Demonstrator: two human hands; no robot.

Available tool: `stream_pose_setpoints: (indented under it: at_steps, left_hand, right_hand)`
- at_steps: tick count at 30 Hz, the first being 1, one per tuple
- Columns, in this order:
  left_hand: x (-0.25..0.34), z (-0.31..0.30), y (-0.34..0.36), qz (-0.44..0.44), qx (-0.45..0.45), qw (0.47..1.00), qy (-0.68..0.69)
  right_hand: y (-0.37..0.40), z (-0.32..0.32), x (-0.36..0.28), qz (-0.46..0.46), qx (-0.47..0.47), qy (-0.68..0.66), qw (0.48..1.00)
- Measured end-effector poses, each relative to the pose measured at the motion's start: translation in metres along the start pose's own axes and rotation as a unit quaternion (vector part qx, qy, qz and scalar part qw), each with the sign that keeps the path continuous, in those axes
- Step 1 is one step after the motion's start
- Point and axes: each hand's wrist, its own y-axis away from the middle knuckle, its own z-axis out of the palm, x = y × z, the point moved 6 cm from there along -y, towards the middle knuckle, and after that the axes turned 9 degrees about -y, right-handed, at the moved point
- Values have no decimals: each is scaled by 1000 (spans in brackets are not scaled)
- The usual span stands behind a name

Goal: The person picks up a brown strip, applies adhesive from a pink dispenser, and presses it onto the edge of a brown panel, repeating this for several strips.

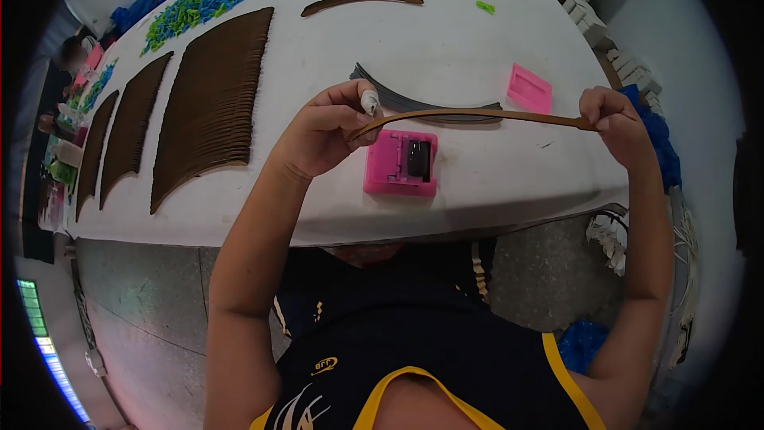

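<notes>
I hold a long, thin, curved brown strip (477, 115) level above the table, one end in each hand. My left hand (330, 129) pinches its left end; a white cover sits on one fingertip. My right hand (613, 121) pinches the right end. Just below the strip a pink block (396, 167) with a dark slot lies on the white table (446, 40). A fan of grey curved strips (414, 101) lies behind the held strip.
Long rows of stacked brown strips (211, 103) fill the table's left side. A second pink block (530, 88) lies at the right. One brown strip (362, 0) and green and blue clips (191, 12) lie farther back. White boxes (593, 24) line the right.
</notes>
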Motion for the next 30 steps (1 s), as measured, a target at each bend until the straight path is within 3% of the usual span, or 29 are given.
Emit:
stream_pose_setpoints:
  at_steps: [1, 3, 7, 9, 13, 18, 21, 23, 24, 26, 27, 29, 30]
  left_hand:
    - [0, -3, 0, 5, -17, 1000, 25]
    - [1, -6, 0, 13, -34, 998, 48]
    - [2, -15, -3, 29, -35, 994, 97]
    - [2, -19, -6, 32, -46, 991, 124]
    - [5, -24, -14, 29, 8, 989, 145]
    - [10, -43, -34, 54, 8, 982, 182]
    - [14, -64, -54, 91, 17, 965, 244]
    - [12, -97, -66, 167, 130, 929, 302]
    - [10, -107, -76, 171, 128, 930, 299]
    - [2, -142, -90, 208, 253, 882, 339]
    - [2, -152, -100, 212, 252, 882, 338]
    - [-4, -185, -114, 183, 387, 848, 312]
    - [-5, -197, -124, 187, 387, 848, 311]
  right_hand:
    - [1, 6, 1, -3, -1, 0, 1000]
    - [1, 24, 4, 19, -11, -241, 970]
    - [-1, 44, 15, -22, -25, -368, 929]
    - [-5, 42, 25, -82, 31, -427, 900]
    - [-29, 35, 52, -147, 37, -443, 884]
    - [-72, 27, 73, -158, 179, -396, 886]
    - [-105, 27, 80, -147, 198, -375, 894]
    - [-129, 27, 83, -138, 208, -353, 902]
    - [-143, 27, 85, -125, 221, -331, 909]
    - [-170, 29, 85, -117, 222, -306, 919]
    - [-184, 31, 86, -105, 224, -280, 928]
    - [-212, 35, 88, -98, 223, -256, 936]
    - [-225, 35, 90, -89, 225, -231, 942]
